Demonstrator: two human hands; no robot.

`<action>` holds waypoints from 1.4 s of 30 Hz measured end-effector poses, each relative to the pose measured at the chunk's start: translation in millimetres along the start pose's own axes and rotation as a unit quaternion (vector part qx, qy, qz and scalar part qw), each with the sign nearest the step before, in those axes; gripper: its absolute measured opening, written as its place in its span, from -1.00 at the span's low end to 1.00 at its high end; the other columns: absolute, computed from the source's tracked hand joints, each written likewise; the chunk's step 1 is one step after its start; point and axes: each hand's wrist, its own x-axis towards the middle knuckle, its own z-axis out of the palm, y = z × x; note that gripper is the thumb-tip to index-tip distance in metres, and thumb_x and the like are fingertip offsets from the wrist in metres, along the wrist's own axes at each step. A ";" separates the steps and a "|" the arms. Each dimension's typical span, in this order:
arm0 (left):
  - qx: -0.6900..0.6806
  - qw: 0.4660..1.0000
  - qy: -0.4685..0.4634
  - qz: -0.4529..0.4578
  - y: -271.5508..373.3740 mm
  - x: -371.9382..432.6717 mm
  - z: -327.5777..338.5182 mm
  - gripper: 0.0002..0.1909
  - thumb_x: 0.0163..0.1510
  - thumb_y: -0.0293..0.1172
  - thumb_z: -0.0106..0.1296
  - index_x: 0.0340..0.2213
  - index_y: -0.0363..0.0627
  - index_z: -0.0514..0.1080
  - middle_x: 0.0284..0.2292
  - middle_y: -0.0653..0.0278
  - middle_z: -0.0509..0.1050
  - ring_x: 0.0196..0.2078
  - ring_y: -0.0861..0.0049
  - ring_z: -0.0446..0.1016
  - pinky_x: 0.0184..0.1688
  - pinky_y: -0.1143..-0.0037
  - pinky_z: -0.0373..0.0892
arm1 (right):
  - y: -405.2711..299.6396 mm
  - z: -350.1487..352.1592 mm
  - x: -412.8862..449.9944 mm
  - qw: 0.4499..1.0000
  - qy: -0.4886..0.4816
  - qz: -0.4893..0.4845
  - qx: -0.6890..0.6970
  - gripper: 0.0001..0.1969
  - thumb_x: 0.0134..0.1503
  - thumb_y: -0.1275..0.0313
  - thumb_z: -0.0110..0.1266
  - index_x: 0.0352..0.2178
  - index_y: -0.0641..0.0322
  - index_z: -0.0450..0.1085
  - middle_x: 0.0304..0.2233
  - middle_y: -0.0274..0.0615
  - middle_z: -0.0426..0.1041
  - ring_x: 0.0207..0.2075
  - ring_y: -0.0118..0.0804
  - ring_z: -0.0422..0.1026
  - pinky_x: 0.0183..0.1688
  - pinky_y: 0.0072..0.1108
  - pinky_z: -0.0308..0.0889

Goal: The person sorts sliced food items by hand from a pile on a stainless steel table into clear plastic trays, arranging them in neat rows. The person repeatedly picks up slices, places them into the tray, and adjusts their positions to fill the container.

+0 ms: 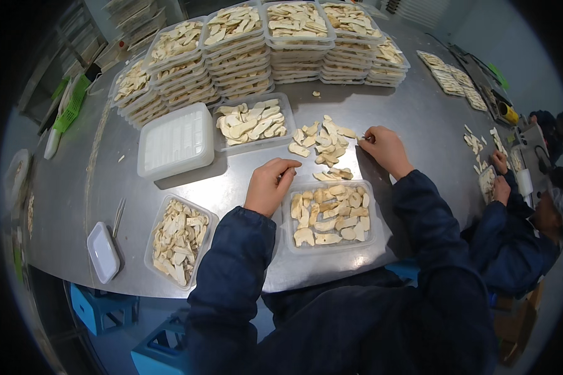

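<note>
My left hand [268, 186] hovers left of a loose pile of pale mushroom slices [330, 143]. Its thumb and forefinger are slightly apart, and nothing shows between them. At the pile's right edge, my right hand [385, 149] has its thumb and forefinger close together beside a slice; whether they grip anything is unclear. Directly before me sits a clear plastic tray [329, 248] with mushroom slices [328, 213] laid flat in rough rows. A smaller group of slices [333, 175] lies against its far rim. To the left stands another clear tray [211, 220] heaped with smaller mushroom pieces [178, 239].
Stacked filled trays [295, 47] line the back of the steel table [244, 180]. A filled tray [288, 115] stands beside nested white trays [176, 140]. Tweezers [118, 216] and a white dish [103, 253] lie left. At right, a co-worker's hands [501, 188] handle a tray. Blue stools [98, 309] stand below.
</note>
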 end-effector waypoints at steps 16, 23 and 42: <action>0.009 1.000 -0.004 0.001 -0.7 0.1 1.5 -0.80 0.13 -0.57 -0.04 -0.24 -0.26 0.53 -0.44 0.16 0.50 -0.43 0.47 0.48 -0.34 0.52 0.38 | -82.0 -38.0 -86.5 0.969 -0.184 -0.107 0.122 -0.78 0.00 0.50 0.14 -0.30 0.38 0.37 -0.40 0.00 0.42 -0.36 -0.03 0.45 -0.27 -0.41 0.38; 0.006 1.000 0.003 0.008 -0.3 0.7 -0.4 -0.80 0.13 -0.55 -0.03 -0.24 -0.26 0.53 -0.44 0.15 0.50 -0.42 0.45 0.49 -0.33 0.52 0.38 | -98.5 -17.9 -86.7 0.958 -0.193 -0.166 0.130 -0.75 -0.01 0.50 0.12 -0.26 0.35 0.35 -0.33 0.00 0.40 -0.31 0.03 0.44 -0.24 -0.35 0.38; -0.071 0.986 0.143 -0.049 -21.5 1.6 -1.2 -0.80 0.12 -0.56 -0.05 -0.25 -0.30 0.52 -0.39 0.09 0.55 -0.40 0.37 0.54 -0.31 0.48 0.42 | -103.6 1.6 -8.3 0.981 -0.059 -0.181 0.035 -0.84 0.04 0.36 0.11 -0.49 0.26 0.47 -0.45 -0.11 0.50 -0.41 -0.02 0.49 -0.36 -0.33 0.38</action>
